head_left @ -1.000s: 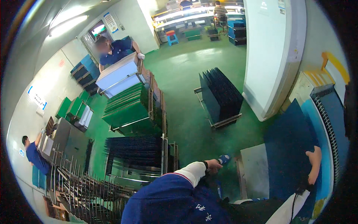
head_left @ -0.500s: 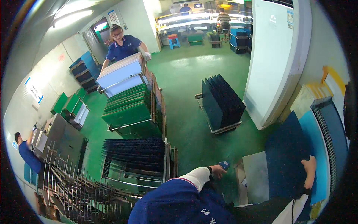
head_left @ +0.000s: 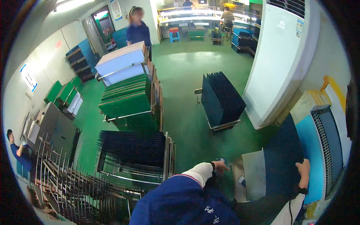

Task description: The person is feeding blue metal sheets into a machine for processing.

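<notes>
My right hand [head_left: 303, 171] grips the outer edge of a large dark blue panel [head_left: 283, 157], thumb toward its face. That panel stands nearly upright between a light grey board [head_left: 255, 175] and a bright blue panel [head_left: 312, 161]. My left hand [head_left: 221, 167] is held out low over the green floor, its fingers stretched apart with nothing plainly in them. A small blue-and-white thing shows just beyond the left fingers; what it is I cannot make out. The lower part of the dark panel goes out of sight behind my right sleeve.
A wire rack of dark panels [head_left: 221, 101] stands ahead on the floor. To the left are racks of black [head_left: 131, 150], green [head_left: 125, 97] and white panels [head_left: 122, 69], plus a metal pin rack [head_left: 78, 183]. A co-worker [head_left: 138, 32] stands behind them. A white cabinet [head_left: 275, 63] stands right.
The co-worker behind the white panels has straightened up and moved back from them. My right hand and the dark panel have shifted slightly left. My left hand's fingers now reach out more.
</notes>
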### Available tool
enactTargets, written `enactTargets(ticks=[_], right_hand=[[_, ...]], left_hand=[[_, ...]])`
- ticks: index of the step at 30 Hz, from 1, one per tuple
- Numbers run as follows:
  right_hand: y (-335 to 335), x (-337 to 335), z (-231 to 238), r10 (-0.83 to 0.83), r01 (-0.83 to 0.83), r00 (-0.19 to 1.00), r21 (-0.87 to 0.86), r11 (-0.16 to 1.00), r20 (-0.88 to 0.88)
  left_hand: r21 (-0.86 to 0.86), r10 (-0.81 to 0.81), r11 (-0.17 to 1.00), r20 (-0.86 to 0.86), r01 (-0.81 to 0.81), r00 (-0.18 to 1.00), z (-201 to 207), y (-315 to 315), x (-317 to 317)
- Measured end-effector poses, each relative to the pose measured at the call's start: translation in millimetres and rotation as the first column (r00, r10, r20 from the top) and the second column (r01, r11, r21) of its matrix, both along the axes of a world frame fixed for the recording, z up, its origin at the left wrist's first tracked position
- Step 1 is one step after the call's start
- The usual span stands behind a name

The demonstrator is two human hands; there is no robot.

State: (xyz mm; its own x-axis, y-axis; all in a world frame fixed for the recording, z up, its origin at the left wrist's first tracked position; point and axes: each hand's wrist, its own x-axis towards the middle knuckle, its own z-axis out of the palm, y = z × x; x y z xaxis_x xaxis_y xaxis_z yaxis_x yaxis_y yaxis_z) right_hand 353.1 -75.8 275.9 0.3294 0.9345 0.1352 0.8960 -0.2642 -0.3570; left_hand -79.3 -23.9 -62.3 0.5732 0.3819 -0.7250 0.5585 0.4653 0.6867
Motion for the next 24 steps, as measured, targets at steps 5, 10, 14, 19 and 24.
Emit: enactTargets(ticks=[5, 10, 14, 19, 24], right_hand=[[-5, -13, 12, -0.024, 0.021, 0.998, -0.063, 0.998, -0.05], [0, 38, -27, 0.061, -0.061, 0.998, 0.003, 0.998, -0.027], [4, 38, -17, -0.014, 0.012, 1.0, -0.054, 0.998, -0.025], [21, 45, -10, -0.055, 0.058, 0.998, 0.099, 0.993, -0.03], [27, 79, -2, -0.185, 0.197, 0.979, -0.15, 0.969, 0.086]], left_hand=[[-0.049, 0.06, 0.997, 0.116, -0.055, 0.991, 20, -9, -1], [0.13, -0.056, 0.991, 0.192, 0.031, 0.98, 23, -16, 7], [-0.055, 0.036, 0.998, 0.159, -0.028, 0.987, 15, -14, 9], [-0.027, -0.032, 0.999, 0.393, 0.046, 0.919, -62, 11, -4], [-0.326, -0.052, 0.942, 0.071, 0.073, 0.996, -23, 15, 5]])
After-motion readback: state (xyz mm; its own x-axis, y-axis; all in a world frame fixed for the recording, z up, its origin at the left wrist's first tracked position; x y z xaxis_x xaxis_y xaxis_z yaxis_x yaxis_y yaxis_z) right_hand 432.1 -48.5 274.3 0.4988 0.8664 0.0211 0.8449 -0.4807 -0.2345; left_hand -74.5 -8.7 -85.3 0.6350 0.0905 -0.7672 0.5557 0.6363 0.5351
